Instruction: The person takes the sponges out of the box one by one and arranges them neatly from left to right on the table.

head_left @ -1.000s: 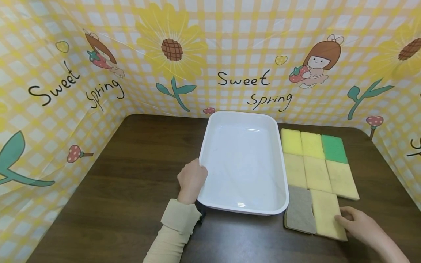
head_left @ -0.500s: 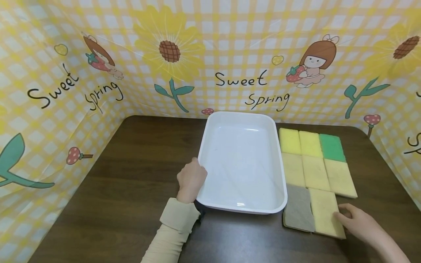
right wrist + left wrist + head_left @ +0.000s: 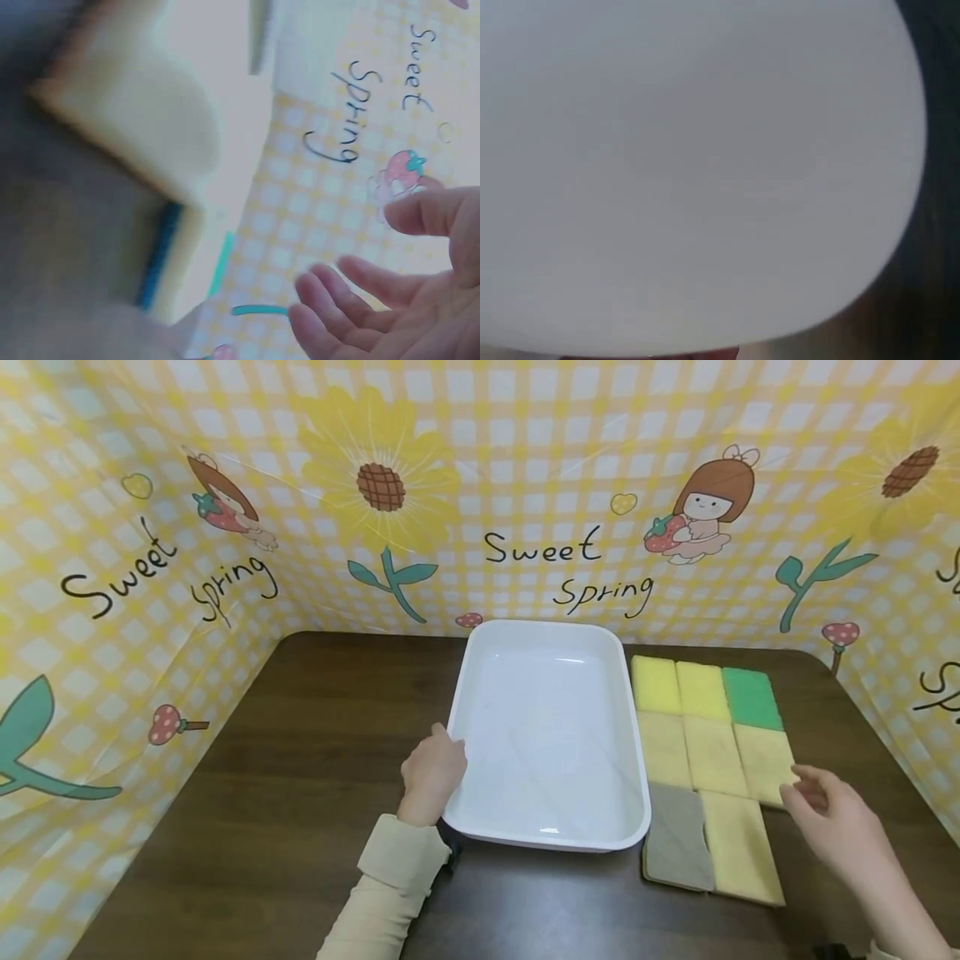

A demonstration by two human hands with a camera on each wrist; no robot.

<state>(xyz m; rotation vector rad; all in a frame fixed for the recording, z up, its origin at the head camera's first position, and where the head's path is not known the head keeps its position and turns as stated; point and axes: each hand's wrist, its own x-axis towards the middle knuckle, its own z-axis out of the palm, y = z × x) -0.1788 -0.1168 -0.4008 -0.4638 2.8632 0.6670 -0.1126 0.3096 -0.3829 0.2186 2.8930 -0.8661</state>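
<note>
My left hand (image 3: 435, 768) grips the left rim of a white rectangular tray (image 3: 480, 677) that stands empty on the dark wooden table (image 3: 315, 793). The left wrist view shows only the tray's white wall (image 3: 705, 172). Right of the tray, several flat sponges lie side by side in rows. A grey sponge (image 3: 677, 837) and a yellow one (image 3: 738, 847) are nearest me. My right hand (image 3: 821, 814) hovers with relaxed, spread fingers (image 3: 352, 300) over the near corner of a pale yellow sponge (image 3: 763, 758). It holds nothing.
The back row has two yellow sponges (image 3: 655, 683) and a green one (image 3: 752, 697). A yellow checked backdrop (image 3: 547, 552) printed with flowers and "Sweet Spring" walls in the table on three sides. A cream sleeve (image 3: 390, 885) covers my left forearm.
My right hand has left the edge of the near yellow sponge, lifting and moving away from me towards the middle row. The left hand and tray stay put.
</note>
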